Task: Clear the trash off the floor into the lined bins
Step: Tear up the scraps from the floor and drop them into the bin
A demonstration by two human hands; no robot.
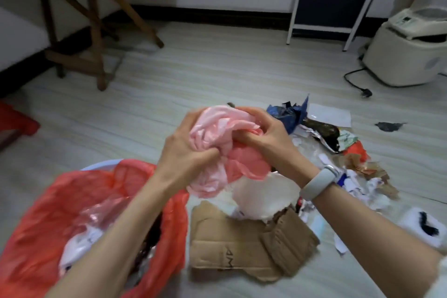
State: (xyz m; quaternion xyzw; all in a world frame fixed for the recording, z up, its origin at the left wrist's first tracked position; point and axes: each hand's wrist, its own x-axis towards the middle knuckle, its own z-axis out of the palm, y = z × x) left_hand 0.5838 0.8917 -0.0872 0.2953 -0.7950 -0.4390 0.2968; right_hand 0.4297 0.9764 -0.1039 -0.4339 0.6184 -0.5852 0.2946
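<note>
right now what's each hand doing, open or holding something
Left hand: gripping the bunched pink plastic bag.
Right hand: fingers curled into the same bag, holding it.

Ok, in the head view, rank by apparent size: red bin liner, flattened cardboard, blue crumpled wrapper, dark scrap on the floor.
1. red bin liner, though nearest the camera
2. flattened cardboard
3. blue crumpled wrapper
4. dark scrap

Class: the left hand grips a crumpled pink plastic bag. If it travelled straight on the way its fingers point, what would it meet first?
Probably the right hand, gripping the crumpled pink plastic bag opposite the left hand; depth is uncertain.
</note>
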